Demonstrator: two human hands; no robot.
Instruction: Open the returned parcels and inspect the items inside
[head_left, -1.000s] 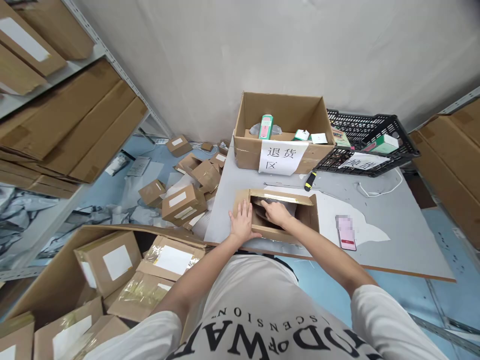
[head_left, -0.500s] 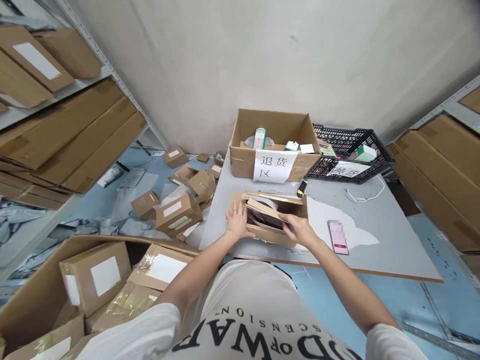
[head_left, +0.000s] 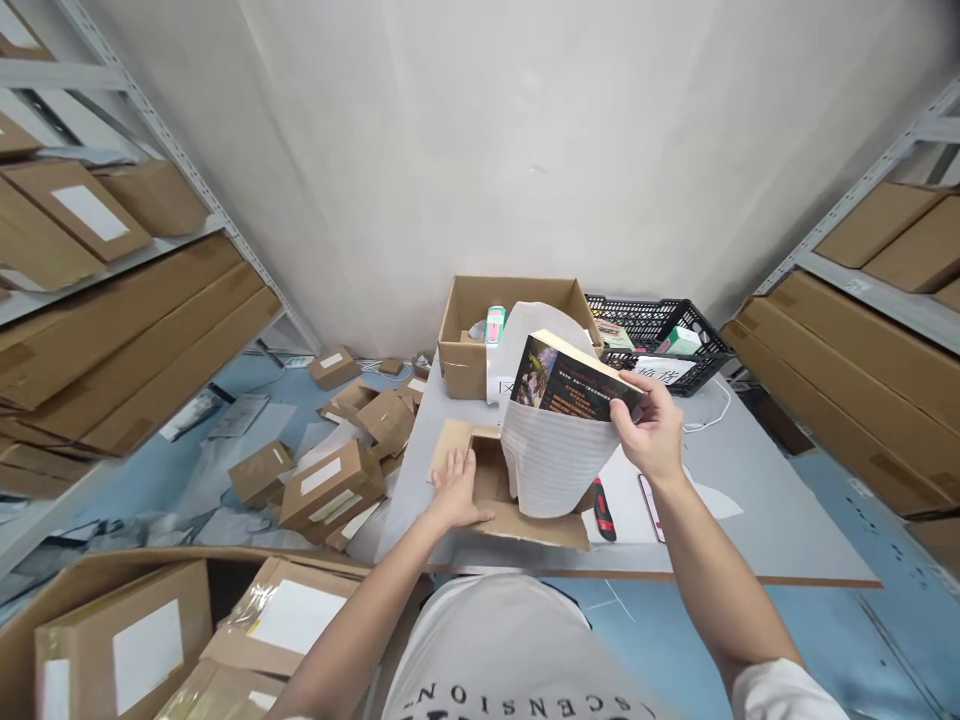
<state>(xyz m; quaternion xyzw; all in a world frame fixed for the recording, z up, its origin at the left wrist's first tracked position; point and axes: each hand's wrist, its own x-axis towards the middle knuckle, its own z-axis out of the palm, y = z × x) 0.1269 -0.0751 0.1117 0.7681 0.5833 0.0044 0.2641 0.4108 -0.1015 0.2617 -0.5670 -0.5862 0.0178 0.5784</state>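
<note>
Landmark: the small open carton [head_left: 487, 480] at the near edge of the grey table [head_left: 750, 500]. Left of the carton, on the floor, lie scattered parcels [head_left: 330, 480]. On the carton's left flap we see the left hand [head_left: 457, 490] pressed flat, fingers spread, gripping nothing. Directly above the carton, clear of it, hangs a book [head_left: 570, 385] with white foam wrap [head_left: 551, 460] drooping from it. To the carton's upper right, the right hand [head_left: 652, 430] pinches the book's right edge. Behind the carton stand a larger cardboard box [head_left: 465, 350] and, rightward, a black crate [head_left: 675, 335].
</note>
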